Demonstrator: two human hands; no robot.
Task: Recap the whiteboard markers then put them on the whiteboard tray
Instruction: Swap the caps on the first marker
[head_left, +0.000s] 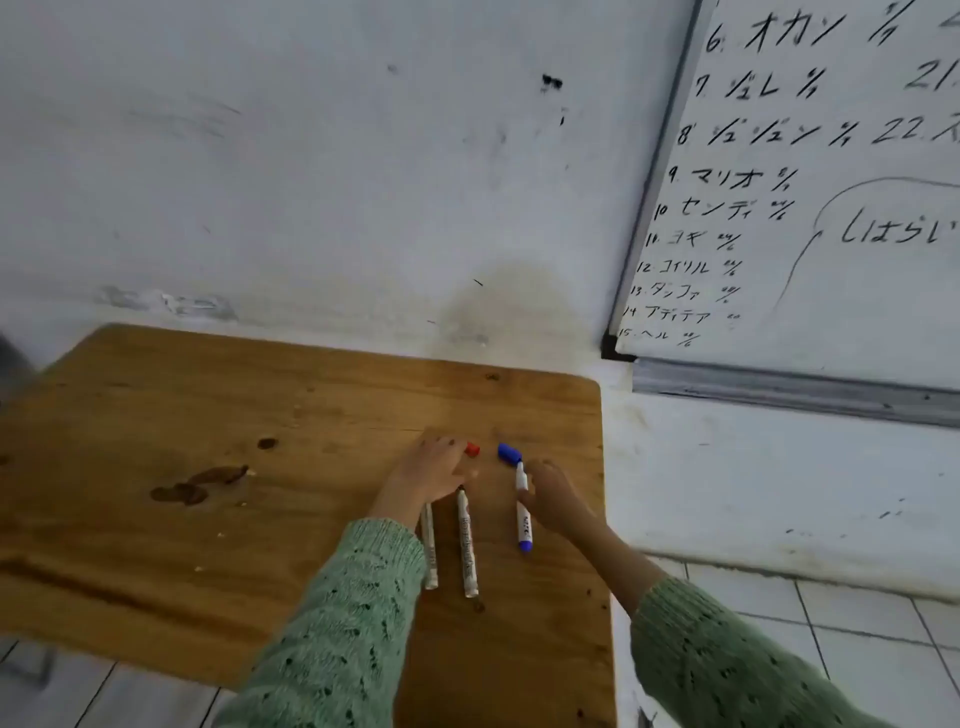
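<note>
Three uncapped whiteboard markers lie on a wooden table (208, 415). The blue marker (523, 519) is on the right, and my right hand (550, 493) closes around its barrel. A blue cap (509, 453) lies just beyond its tip. The black-tipped marker (467, 545) lies in the middle. A third white marker (429, 551) is partly under my left hand (431, 470). That hand rests flat, fingertips at a red cap (472, 449). The whiteboard tray (779, 389) runs along the board's bottom edge at the right.
The whiteboard (831, 208) carries handwritten lists and hangs on a stained white wall (311, 156). The table's right edge stops short of the tray, with white tiled floor (831, 613) below. Dark stains (197, 483) mark the tabletop to the left.
</note>
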